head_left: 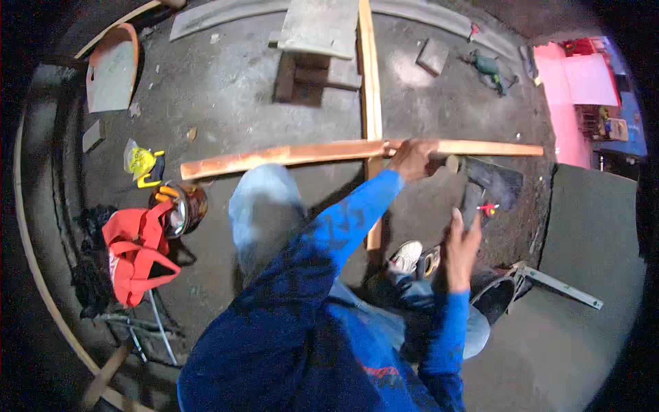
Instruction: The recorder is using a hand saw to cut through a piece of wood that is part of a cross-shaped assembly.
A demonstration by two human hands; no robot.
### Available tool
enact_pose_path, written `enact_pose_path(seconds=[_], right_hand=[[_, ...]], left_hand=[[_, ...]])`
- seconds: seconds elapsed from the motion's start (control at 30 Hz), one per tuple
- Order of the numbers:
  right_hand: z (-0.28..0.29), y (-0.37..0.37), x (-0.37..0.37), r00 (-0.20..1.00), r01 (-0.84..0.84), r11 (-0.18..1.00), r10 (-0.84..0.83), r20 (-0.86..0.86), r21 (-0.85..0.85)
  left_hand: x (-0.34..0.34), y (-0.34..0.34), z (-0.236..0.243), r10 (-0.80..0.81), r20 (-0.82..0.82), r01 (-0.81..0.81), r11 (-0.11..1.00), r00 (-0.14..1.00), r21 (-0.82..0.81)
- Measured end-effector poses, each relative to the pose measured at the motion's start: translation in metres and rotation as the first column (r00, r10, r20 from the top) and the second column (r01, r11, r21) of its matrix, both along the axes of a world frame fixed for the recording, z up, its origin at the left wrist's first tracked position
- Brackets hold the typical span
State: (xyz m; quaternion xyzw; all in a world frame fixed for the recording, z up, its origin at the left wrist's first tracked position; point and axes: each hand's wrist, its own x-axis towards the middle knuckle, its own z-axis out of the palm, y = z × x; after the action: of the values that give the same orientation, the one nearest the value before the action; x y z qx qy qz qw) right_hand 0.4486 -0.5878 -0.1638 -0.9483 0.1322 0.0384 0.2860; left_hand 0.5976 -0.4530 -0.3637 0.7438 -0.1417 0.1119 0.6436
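Timber (343, 150) under the left hand (413, 159) looks stiff, lightish; I'd copy its near-middle grip. Right hand (463, 247) is closed on a dark tool (500, 184), probably heavier, 1-handed.

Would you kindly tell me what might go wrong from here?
The left hand at the reddish plank is close to the dark tool at the right hand, so a slip might hurt its fingers. The plank crosses another wooden beam, so it could rock or shift.

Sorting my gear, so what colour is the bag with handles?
The bag is mostly orange-red, best in head view.
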Motion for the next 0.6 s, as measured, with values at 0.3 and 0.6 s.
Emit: enact_pose_path(seconds=[0.3, 0.6], right_hand=[[-0.022, -0.054, -0.026, 0.866, 0.046, 0.625, 0.364, 0.344, -0.779], [0.064, -0.028, 0.003, 0.761, -0.116, 0.888, -0.209, 0.614, 0.446]], left_hand=[[0.006, -0.001, 0.008, 0.027, 0.065, -0.029, 0.999, 0.998, 0.038], [0.011, -0.001, 0.004, 0.013, 0.004, -0.013, 0.999, 1.0, 0.043]])
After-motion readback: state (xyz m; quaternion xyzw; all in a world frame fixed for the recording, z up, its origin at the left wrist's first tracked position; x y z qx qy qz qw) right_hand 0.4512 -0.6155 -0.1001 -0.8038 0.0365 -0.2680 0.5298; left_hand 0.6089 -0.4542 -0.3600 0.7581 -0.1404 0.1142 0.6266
